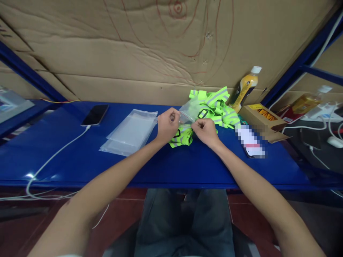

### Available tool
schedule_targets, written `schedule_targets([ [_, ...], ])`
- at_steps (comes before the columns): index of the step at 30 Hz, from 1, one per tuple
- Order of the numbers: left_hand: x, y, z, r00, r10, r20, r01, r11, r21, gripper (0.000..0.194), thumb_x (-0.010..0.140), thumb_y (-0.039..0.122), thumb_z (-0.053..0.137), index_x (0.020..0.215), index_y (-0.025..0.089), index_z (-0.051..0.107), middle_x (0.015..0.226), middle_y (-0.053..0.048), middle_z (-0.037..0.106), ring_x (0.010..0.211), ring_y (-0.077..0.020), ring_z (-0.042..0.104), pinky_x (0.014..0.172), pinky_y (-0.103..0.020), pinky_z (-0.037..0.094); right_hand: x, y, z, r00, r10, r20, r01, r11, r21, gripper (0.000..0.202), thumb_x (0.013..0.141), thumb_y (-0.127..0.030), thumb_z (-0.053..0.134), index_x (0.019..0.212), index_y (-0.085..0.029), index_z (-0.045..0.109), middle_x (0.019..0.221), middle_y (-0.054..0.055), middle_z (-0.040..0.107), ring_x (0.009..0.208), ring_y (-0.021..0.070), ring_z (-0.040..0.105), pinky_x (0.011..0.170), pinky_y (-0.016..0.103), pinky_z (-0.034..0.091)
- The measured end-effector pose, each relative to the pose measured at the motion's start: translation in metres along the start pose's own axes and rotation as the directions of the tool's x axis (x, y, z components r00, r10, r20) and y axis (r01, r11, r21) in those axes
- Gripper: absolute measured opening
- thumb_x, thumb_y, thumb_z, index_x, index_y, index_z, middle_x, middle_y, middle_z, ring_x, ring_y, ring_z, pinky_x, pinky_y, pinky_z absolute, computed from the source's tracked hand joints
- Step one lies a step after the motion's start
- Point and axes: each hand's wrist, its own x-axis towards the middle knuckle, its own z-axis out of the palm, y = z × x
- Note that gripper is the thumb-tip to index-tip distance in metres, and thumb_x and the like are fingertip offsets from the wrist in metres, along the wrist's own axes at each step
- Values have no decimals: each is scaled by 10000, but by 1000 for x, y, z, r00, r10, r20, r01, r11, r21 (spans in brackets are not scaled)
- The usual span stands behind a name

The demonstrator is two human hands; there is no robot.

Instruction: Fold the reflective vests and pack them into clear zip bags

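Both hands pinch a clear plastic bag [189, 110] in the middle of the view. My left hand [168, 123] grips its left edge with curled fingers, and my right hand [205, 130] grips its lower right edge. Neon green straps with grey reflective stripes [214, 105] lie in a heap behind and to the right of the bag. More of the green strap, rolled up with a black buckle [182, 137], sits beneath the bag between my hands. To the left of my left hand lies a stack of clear zip bags [130, 132].
On the blue table [171, 171] are a dark phone [95, 115] with a white cable at left, a lit phone [250, 141] at right, an open cardboard box [262, 117] and a yellow drink bottle [245, 89]. A cardboard wall [120, 64] stands behind.
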Motion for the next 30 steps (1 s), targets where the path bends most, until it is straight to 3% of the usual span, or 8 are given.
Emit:
schedule_targets([
  [4, -2, 3, 3, 990, 5, -138, -8, 1000, -23, 230, 1039, 307, 571, 823, 228, 577, 715, -9, 700, 650, -174, 669, 652, -284, 466, -3, -3, 1, 998, 54, 11, -54, 998, -24, 497, 806, -678, 771, 709, -227, 587, 668, 1, 568, 629, 148, 487, 613, 315, 389],
  [7, -3, 3, 5, 977, -19, -211, 12, 999, -35, 237, 1049, 303, 563, 823, 234, 563, 681, 11, 659, 615, -157, 614, 640, -283, 450, -7, -9, 9, 993, 113, 15, -107, 969, -223, 691, 672, -808, 872, 958, -211, 672, 1024, 135, 740, 940, 302, 690, 794, 416, 543],
  [10, -4, 2, 7, 968, -42, -247, 29, 998, -58, 240, 1030, 276, 563, 794, 234, 565, 682, 15, 629, 613, -153, 559, 631, -287, 430, -7, -14, 18, 979, 184, 89, -152, 945, -289, 778, 633, -793, 923, 1072, -199, 676, 1156, 192, 749, 1144, 405, 710, 927, 502, 573],
  [16, -7, 1, 9, 969, -27, -244, 1, 994, -106, 276, 1039, 327, 565, 778, 237, 548, 709, 4, 572, 696, -171, 534, 662, -293, 423, -8, -14, 20, 947, 282, 154, -253, 950, -182, 1047, 494, -561, 1062, 1342, -177, 584, 1262, 163, 751, 1235, 397, 715, 1033, 523, 572],
  [18, -7, 1, 9, 971, -26, -237, 1, 994, -106, 270, 1036, 344, 567, 788, 238, 553, 718, 2, 568, 697, -173, 525, 660, -297, 416, -10, -13, 15, 931, 259, 259, -222, 961, -163, 1173, 490, -548, 1062, 1459, -177, 515, 1373, 177, 712, 1312, 393, 685, 1098, 535, 550],
  [21, -7, 0, 9, 970, -25, -243, -1, 994, -108, 256, 1020, 341, 567, 786, 239, 544, 716, 4, 535, 689, -173, 494, 652, -303, 395, -14, -12, 9, 920, 126, 370, -53, 978, -202, 1315, 441, -542, 1075, 1540, -172, 454, 1567, 220, 576, 1477, 411, 566, 1199, 545, 493],
  [24, -6, -2, 8, 969, -26, -248, 2, 995, -98, 262, 1014, 356, 568, 781, 242, 533, 703, 9, 493, 690, -177, 471, 648, -306, 380, -16, -7, 11, 937, 6, 350, 86, 965, -248, 1219, 472, -513, 1075, 1492, -168, 503, 1579, 229, 557, 1501, 417, 539, 1213, 553, 474],
  [30, -6, -2, 9, 965, -33, -258, 14, 997, -78, 278, 1022, 326, 558, 761, 238, 518, 692, 10, 469, 691, -176, 461, 632, -296, 373, -19, 0, 22, 970, -63, 236, 122, 962, -244, 740, 774, -486, 930, 1363, -177, 607, 1409, 166, 726, 1336, 365, 685, 1134, 506, 505],
])
